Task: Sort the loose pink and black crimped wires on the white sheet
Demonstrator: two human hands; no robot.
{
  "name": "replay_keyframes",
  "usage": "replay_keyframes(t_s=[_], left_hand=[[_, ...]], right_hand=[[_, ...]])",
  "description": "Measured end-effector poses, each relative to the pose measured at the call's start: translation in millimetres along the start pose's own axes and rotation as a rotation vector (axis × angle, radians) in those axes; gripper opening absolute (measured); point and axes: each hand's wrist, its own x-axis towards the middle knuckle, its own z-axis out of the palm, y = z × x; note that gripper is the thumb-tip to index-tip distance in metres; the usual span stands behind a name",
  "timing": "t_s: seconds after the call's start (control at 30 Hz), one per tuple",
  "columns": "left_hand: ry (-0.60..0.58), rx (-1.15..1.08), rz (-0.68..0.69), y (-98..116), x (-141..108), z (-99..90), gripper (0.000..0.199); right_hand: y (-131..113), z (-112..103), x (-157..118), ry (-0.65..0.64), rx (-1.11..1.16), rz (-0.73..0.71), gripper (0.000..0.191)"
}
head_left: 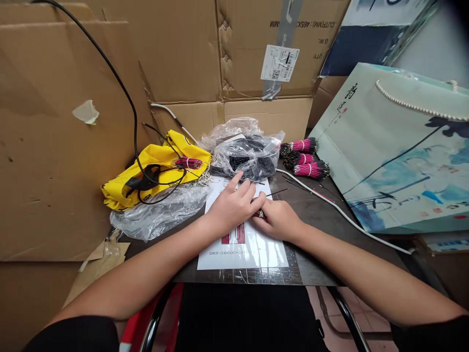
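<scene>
Over the printed sheet, my left hand and my right hand meet around a small bundle of wires with a pale band on it. My right hand wraps the bundle and hides most of it. The left thumb and curled fingers press at its near end, while the left index finger points forward. A thin dark wire sticks out beyond my right hand. Just ahead lies a clear plastic bag of black wires.
Tied bundles of pink and black wires lie at the back right, near a pale gift bag. A yellow bag with another bundle and white bands lies left. Cables cross the table. Cardboard boxes wall the back.
</scene>
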Motion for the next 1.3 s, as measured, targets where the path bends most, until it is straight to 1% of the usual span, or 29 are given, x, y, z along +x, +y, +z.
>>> replay_keyframes(t_s=[0.1,0.23,0.33,0.43,0.5,0.6,0.67,0.77,0.83,0.9,0.93,1.0,1.07,1.1,1.17,1.23,1.3], left_hand=[[-0.021,-0.048,-0.038,5.8,-8.3,8.8,0.020],[-0.036,-0.085,-0.070,9.3,-17.3,12.3,0.014],[-0.062,-0.143,-0.097,9.4,-24.2,14.3,0.011],[-0.097,-0.207,-0.125,9.2,-30.8,15.7,0.011],[-0.118,-0.237,-0.148,9.0,-33.6,16.2,0.010],[-0.140,-0.265,-0.173,7.3,-34.8,16.2,0.009],[-0.149,-0.278,-0.191,5.0,-34.5,16.1,0.009],[-0.154,-0.300,-0.247,0.8,-33.7,15.4,0.010],[-0.155,-0.321,-0.297,-2.1,-33.3,14.7,0.013],[-0.158,-0.348,-0.342,-5.4,-33.0,13.8,0.017],[-0.160,-0.363,-0.361,-7.4,-33.1,13.3,0.019],[-0.162,-0.391,-0.401,-12.1,-33.7,12.1,0.020],[-0.155,-0.419,-0.442,-17.9,-35.2,11.3,0.017],[-0.147,-0.433,-0.462,-21.0,-36.3,11.2,0.015],[-0.126,-0.465,-0.492,-27.7,-39.0,12.1,0.014],[-0.107,-0.499,-0.506,-34.2,-42.1,14.4,0.012],[-0.096,-0.526,-0.503,-39.6,-45.1,17.4,0.010]], right_hand=[[0.5,2.7,-2.2,-0.018,-0.040,-0.034,0.015],[1.1,0.2,-4.9,-0.040,-0.042,-0.064,0.017],[2.2,-4.3,-5.7,-0.087,-0.002,-0.079,0.031],[4.9,-9.2,-2.8,-0.189,0.052,-0.112,0.051],[7.2,-11.4,0.2,-0.241,0.089,-0.134,0.057],[10.8,-12.3,1.9,-0.252,0.172,-0.132,0.062],[12.9,-12.3,-0.5,-0.216,0.220,-0.120,0.064],[15.5,-15.9,-6.8,-0.110,0.262,-0.108,0.063],[18.9,-23.7,-9.3,-0.021,0.283,-0.094,0.055],[26.3,-35.5,-8.7,0.067,0.250,-0.054,0.045],[32.2,-41.9,-7.3,0.113,0.197,-0.011,0.039],[48.0,-52.8,-3.4,0.207,0.113,0.132,0.030],[65.8,-58.1,0.5,0.308,0.163,0.314,0.026],[73.8,-58.3,2.1,0.334,0.185,0.381,0.023],[85.3,-54.8,4.5,0.340,0.252,0.449,0.030],[89.0,-48.7,6.3,0.314,0.334,0.453,0.038],[85.7,-42.7,8.1,0.294,0.407,0.411,0.040]])
